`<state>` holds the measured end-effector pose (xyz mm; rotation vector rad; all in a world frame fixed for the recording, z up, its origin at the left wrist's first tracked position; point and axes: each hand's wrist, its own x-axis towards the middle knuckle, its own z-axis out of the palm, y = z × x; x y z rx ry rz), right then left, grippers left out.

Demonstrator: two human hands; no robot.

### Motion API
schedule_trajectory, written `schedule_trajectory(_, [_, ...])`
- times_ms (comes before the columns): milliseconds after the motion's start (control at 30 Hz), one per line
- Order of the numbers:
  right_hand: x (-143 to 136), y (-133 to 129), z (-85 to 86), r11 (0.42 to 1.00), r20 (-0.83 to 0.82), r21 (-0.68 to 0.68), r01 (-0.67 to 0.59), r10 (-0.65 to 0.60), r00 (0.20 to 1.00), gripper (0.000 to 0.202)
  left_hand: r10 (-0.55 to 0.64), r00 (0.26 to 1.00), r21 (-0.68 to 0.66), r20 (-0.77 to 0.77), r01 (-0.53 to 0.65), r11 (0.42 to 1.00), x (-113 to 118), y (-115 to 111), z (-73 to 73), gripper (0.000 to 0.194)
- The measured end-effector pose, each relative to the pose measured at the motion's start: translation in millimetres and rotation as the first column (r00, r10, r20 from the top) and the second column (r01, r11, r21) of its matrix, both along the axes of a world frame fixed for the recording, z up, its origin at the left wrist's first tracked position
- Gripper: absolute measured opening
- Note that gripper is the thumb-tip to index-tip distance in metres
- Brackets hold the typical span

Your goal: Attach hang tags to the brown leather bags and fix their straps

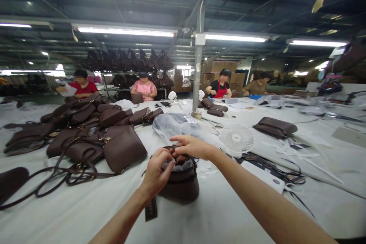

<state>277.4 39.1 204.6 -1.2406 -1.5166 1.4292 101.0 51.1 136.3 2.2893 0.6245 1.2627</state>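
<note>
Bag [183,188]: we find it on the table [211,213], top up
Left hand [158,169]: fingers half curled at the bag's top; we cannot tell what they grip
Right hand [190,146]: fingers loosely bent over the top; hold, we cannot tell
Tag [151,210]: beside the bag, below the left hand
Pile [126,148]: brown bags at left

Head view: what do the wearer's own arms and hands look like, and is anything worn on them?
The left hand and right hand are both ungloved, with no ring that I can make out. The smooth, tapering left forearm and right forearm show no sleeve, watch, bracelet, cable or marking.
</note>
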Motion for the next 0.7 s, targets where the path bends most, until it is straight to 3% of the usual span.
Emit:
schedule_trajectory(67, [1, 2, 0.6, 0.999, 0.054, 0.042, -0.034, 0.032, 0.998, 0.056, -0.014, 0.997, -0.160, 0.082, 0.027, 0.987, 3, 7, 3.9, 0.018])
schedule_trajectory(133, [5, 3, -1.3, 0.993, 0.108, 0.105, -0.046, 0.034, 0.994, 0.055, -0.156, 0.981, -0.316, 0.111, 0.184, 0.931, 9, 18, 6.5, 0.038])
schedule_trajectory(200, [13, 1, -6.4, 0.985, 0.140, 0.173, -0.021, -0.004, 0.990, 0.057, -0.240, 0.965, -0.385, 0.104, 0.262, 0.885, 13, 30, 7.4, 0.039])
schedule_trajectory(300, [31, -10, -19.7, 0.967, 0.176, 0.255, 0.014, -0.060, 0.982, 0.065, -0.130, 0.991, -0.326, 0.027, 0.131, 0.936, 14, 42, 6.9, 0.017])
schedule_trajectory(367, [42, -22, -30.6, 0.949, 0.251, 0.314, -0.015, -0.068, 0.966, 0.061, -0.121, 0.993, -0.323, -0.010, 0.111, 0.940, 9, 45, 7.2, 0.011])
schedule_trajectory(433, [47, -33, -41.5, 0.922, 0.328, 0.385, -0.032, -0.104, 0.939, 0.048, -0.272, 0.962, -0.441, -0.019, 0.236, 0.866, 3, 48, 10.4, 0.015])
schedule_trajectory(533, [47, -41, -55.9, 0.874, 0.329, 0.485, 0.036, -0.221, 0.918, 0.033, -0.536, 0.844, -0.617, -0.031, 0.406, 0.674, -8, 52, 23.3, 0.031])
schedule_trajectory(567, [47, -41, -60.0, 0.869, 0.305, 0.491, 0.063, -0.240, 0.922, 0.031, -0.592, 0.804, -0.634, -0.058, 0.429, 0.644, -10, 54, 29.2, 0.032])
schedule_trajectory(633, [48, -40, -66.9, 0.877, 0.236, 0.467, 0.110, -0.244, 0.941, 0.031, -0.651, 0.742, -0.611, -0.157, 0.445, 0.655, -13, 57, 40.4, 0.029])
schedule_trajectory(700, [50, -38, -70.8, 0.886, 0.190, 0.444, 0.136, -0.242, 0.951, 0.031, -0.641, 0.714, -0.528, -0.281, 0.443, 0.725, -12, 61, 46.9, 0.024])
